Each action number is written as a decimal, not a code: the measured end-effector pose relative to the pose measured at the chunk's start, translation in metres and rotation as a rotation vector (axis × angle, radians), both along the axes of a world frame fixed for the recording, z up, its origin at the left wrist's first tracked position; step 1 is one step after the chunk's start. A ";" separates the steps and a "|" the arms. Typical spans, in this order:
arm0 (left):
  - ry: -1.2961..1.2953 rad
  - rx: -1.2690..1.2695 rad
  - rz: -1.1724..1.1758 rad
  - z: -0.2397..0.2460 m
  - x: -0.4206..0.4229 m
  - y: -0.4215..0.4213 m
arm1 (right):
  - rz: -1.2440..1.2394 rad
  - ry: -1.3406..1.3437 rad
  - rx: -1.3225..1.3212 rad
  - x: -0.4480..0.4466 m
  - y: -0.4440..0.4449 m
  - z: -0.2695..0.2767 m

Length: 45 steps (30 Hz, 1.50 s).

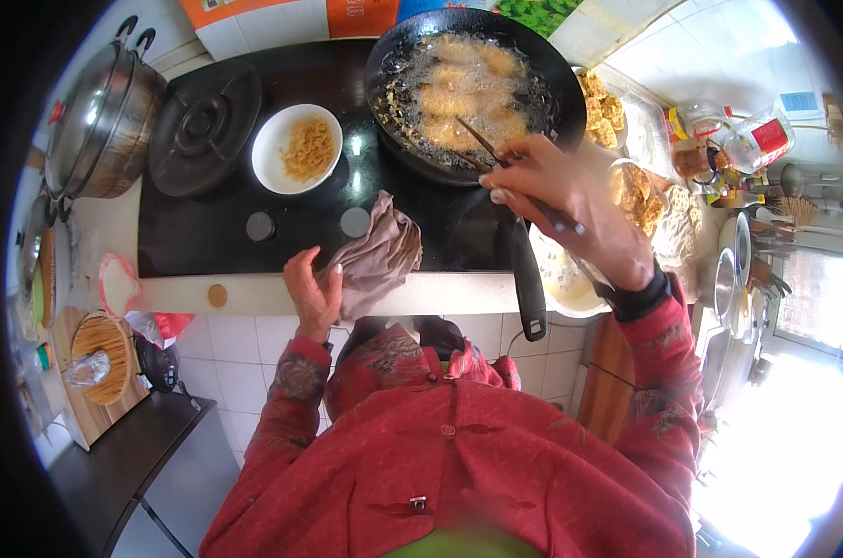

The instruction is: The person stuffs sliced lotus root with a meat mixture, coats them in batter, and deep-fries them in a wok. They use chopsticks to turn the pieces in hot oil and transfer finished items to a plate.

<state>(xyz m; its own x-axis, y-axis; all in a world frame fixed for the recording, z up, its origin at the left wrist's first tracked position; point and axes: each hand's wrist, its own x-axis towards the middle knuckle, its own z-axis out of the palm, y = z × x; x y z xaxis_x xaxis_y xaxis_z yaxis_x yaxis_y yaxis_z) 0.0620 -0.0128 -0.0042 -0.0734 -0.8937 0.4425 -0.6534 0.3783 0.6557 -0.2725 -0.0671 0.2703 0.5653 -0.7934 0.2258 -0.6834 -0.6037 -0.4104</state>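
My right hand holds a pair of dark chopsticks, their tips over the near part of a black wok. Several battered, golden pieces of food bubble there in hot oil. The wok's black handle points towards me past the hob's front edge. My left hand rests at the counter edge against a crumpled mauve cloth, fingers apart; whether it pinches the cloth I cannot tell. A white bowl with yellowish shreds stands on the black glass hob, left of the wok.
A steel steamer pot and a black burner grate are at the left. To the right are fried pieces on a dish, more fried food, a bowl of pale batter beneath my right wrist, and plastic bottles.
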 end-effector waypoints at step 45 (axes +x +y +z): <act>0.001 -0.016 0.008 0.000 -0.002 -0.001 | -0.890 -0.686 -0.346 -0.065 0.059 -0.078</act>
